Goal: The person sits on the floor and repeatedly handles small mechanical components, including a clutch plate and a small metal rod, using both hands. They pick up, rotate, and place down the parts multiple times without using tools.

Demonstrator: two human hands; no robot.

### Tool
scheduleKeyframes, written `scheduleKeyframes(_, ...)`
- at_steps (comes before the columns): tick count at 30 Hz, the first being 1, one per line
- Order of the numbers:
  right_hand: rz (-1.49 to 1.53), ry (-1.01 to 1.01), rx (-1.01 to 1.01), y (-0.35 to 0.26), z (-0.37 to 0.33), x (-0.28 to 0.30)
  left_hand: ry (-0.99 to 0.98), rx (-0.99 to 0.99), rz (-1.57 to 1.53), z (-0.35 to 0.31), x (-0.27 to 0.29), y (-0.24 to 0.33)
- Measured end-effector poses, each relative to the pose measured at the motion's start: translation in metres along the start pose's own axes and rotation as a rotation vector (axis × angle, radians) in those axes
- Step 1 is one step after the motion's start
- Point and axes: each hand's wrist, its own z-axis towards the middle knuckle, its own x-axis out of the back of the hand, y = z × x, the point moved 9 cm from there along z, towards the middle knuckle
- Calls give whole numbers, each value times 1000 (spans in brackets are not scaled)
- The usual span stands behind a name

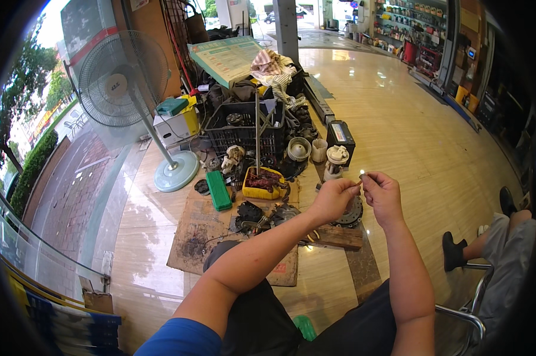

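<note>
My left hand [334,199] and my right hand [383,194] meet fingertip to fingertip, raised over the floor in front of my knees. Both are pinched closed around something tiny with a bright glint, too small to name. Just beyond them stands a white plastic pump-like part [337,156]. Partly hidden below my hands lies a round dark metal part [352,213]. A wooden block [338,236] rests beneath my left forearm. Black motor-like parts with wires [251,215] lie on a stained cardboard sheet [200,237], left of that forearm.
A yellow tub [261,193] of dark red greasy stuff and a green case [219,191] sit on the cardboard. Behind are a black crate [220,137], a battery [341,141] and piled rags [273,64]. A fan [176,172] stands left; a person's shod foot [454,251] is at right.
</note>
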Motion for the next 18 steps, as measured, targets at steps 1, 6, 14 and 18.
scheduleKeyframes(1,30,-6,-1,0,0,-3,-17,10,-55,0,-1,-2)
scheduleKeyframes(6,21,0,20,-3,0,-4,-177,70,-314,-1,-9,-8)
scheduleKeyframes(14,-229,66,201,-10,1,-1,-44,27,-190,2,-5,-8)
scheduleKeyframes(18,-245,79,200,-6,3,1,30,-61,92,2,1,-1)
